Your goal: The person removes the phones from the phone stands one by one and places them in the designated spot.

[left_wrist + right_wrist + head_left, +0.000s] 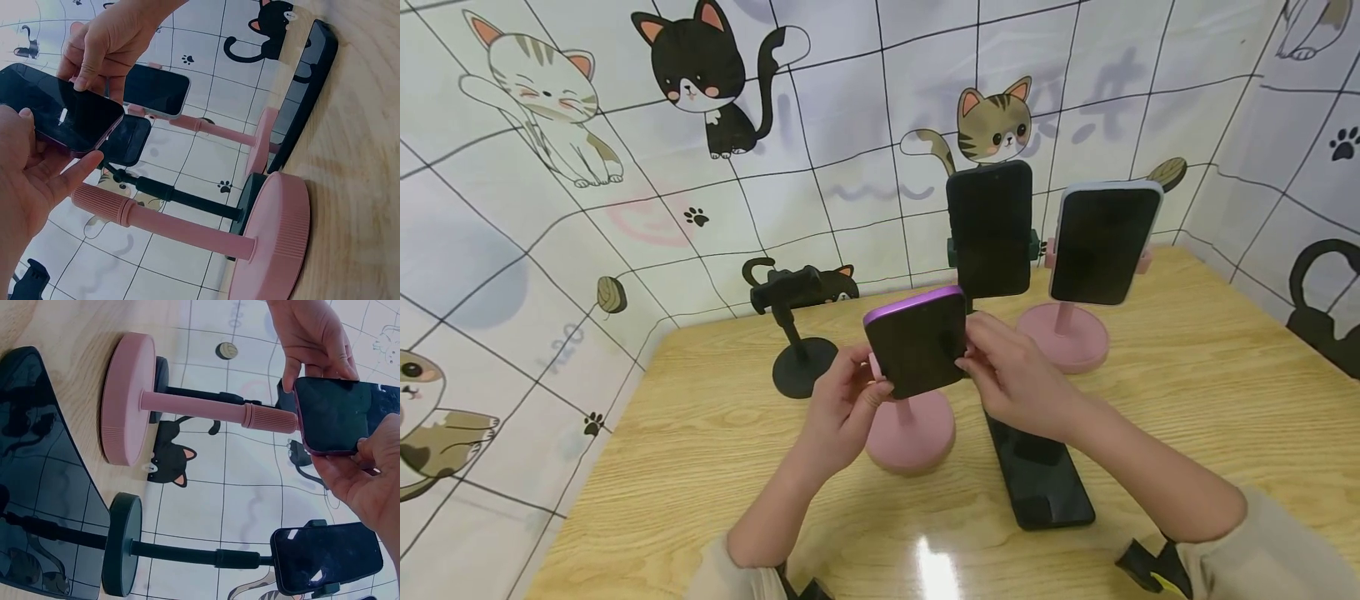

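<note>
Over a pink phone stand, a smartphone with a purple frame leans back slightly, its dark screen facing me. My left hand grips its left edge, thumb at the lower front corner and fingers behind. At the opposite edge my right hand pinches it, thumb on the front. Bits of the pink holder show beside the phone at both hands. The left wrist view has the stand's ribbed collar just below the phone; the holder's back is hidden.
Behind stand a dark green stand with a black phone and another pink stand with a pale-framed phone. An unloaded black stand is at left. A large black phone lies on the wooden table, right of the nearer pink base.
</note>
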A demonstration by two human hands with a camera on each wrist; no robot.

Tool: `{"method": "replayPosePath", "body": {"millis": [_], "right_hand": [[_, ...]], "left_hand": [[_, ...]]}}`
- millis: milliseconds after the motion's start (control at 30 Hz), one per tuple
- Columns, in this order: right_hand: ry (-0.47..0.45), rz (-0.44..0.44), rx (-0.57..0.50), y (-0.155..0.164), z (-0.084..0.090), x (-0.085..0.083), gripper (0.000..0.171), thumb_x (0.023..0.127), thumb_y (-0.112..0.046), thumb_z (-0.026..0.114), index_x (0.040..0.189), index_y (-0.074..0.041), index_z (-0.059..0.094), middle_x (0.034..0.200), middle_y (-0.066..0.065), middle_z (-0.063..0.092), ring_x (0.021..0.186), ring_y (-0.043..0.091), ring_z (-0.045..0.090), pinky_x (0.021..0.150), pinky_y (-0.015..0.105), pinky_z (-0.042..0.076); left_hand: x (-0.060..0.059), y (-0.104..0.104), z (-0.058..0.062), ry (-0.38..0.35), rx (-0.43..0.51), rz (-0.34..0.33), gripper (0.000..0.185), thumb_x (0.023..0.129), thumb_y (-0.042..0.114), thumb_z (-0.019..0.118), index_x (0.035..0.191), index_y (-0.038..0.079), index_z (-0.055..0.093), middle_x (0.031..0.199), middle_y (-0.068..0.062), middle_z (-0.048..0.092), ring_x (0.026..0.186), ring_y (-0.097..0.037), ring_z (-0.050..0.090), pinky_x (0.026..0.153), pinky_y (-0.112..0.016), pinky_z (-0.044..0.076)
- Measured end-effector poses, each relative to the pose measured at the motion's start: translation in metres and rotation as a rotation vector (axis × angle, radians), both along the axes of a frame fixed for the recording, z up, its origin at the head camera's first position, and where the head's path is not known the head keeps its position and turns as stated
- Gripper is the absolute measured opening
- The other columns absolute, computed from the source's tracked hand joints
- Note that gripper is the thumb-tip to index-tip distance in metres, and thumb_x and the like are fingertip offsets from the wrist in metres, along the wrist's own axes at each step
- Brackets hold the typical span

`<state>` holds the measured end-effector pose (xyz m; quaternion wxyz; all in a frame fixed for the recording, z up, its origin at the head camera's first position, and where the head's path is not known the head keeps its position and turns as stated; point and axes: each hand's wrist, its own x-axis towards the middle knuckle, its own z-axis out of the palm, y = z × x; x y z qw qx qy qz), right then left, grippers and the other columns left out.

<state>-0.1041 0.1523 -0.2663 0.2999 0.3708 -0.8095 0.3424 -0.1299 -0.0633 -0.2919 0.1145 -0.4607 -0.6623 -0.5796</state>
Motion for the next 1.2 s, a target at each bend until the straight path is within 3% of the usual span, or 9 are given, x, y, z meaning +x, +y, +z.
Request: {"method": "replayPosePath", "body": {"millis": [267,467,600,700,767,867,1000,1200], "right_hand": [[-0.058,0.013,-0.017,0.002,-0.003,0.007,0.034,0.068,0.021,0.061,0.093,0.001,0.052,0.085,0.005,0.050,0.070,0.009,0.045,0.056,0.018,0.043],[-0.090,0.014,-0.015,0.002,-0.004,0.009,0.035,0.070,0.020,0.061,0.098,0.001,0.052,0.087,0.004,0.052,0.072,0.010,0.049,0.061,0.020,0.049],[-0.165,-0.014,-0.039,0.004,-0.003,0.014,0.055,0.072,0.014,0.064,0.121,0.002,0.042,0.105,0.009,0.057,0.091,0.018,0.057,0.077,0.035,0.051],[-0.161,-0.049,-0.086,0.003,0.001,0.018,0.075,0.070,0.010,0.067,0.134,0.001,0.028,0.123,0.015,0.050,0.110,0.025,0.051,0.086,0.047,0.044],[-0.123,-0.065,-0.127,0.000,0.006,0.021,0.081,0.069,0.009,0.069,0.136,0.002,0.023,0.129,0.017,0.044,0.118,0.028,0.044,0.088,0.052,0.041],[-0.025,-0.067,-0.164,-0.007,0.015,0.025,0.072,0.080,-0.013,0.068,0.134,0.005,0.025,0.134,0.019,0.037,0.121,0.029,0.038,0.087,0.051,0.042],[0.095,-0.086,-0.154,-0.023,0.027,0.029,0.066,0.087,-0.042,0.050,0.131,0.003,0.031,0.136,0.021,0.032,0.122,0.031,0.035,0.085,0.043,0.046],[0.198,-0.174,-0.118,-0.048,0.037,0.034,0.058,0.085,-0.038,0.055,0.128,-0.004,0.037,0.138,0.026,0.024,0.120,0.036,0.034,0.084,0.045,0.045]], "left_hand": [[0.004,0.001,-0.002,-0.032,0.003,-0.023,0.031,0.090,0.016,0.051,0.106,-0.008,0.042,0.104,-0.024,0.053,0.086,-0.035,0.061,0.070,-0.036,0.053],[0.002,-0.002,-0.001,-0.011,-0.020,-0.022,0.026,0.088,0.007,0.054,0.106,-0.008,0.043,0.102,-0.023,0.054,0.086,-0.033,0.061,0.071,-0.036,0.053],[-0.002,-0.005,0.003,0.055,-0.066,0.038,0.033,0.079,-0.007,0.062,0.108,-0.004,0.048,0.103,-0.017,0.056,0.094,-0.024,0.057,0.080,-0.036,0.050],[-0.006,-0.009,0.010,0.097,-0.102,0.096,0.047,0.072,-0.006,0.068,0.114,-0.001,0.048,0.111,-0.013,0.053,0.106,-0.021,0.048,0.088,-0.038,0.044],[-0.011,-0.010,0.014,0.096,-0.123,0.094,0.056,0.071,-0.001,0.070,0.121,0.001,0.045,0.119,-0.012,0.048,0.113,-0.022,0.043,0.091,-0.041,0.040],[-0.021,-0.012,0.020,0.080,-0.159,0.023,0.069,0.073,0.013,0.072,0.131,0.001,0.037,0.131,-0.011,0.039,0.122,-0.024,0.035,0.095,-0.045,0.036],[-0.034,-0.011,0.025,0.068,-0.202,-0.130,0.078,0.079,0.031,0.067,0.140,0.005,0.025,0.142,-0.010,0.029,0.130,-0.026,0.026,0.098,-0.047,0.033],[-0.042,0.000,0.032,0.129,-0.203,-0.305,0.070,0.083,0.036,0.058,0.142,0.020,0.024,0.136,-0.014,0.036,0.124,-0.029,0.035,0.098,-0.044,0.034]]}}
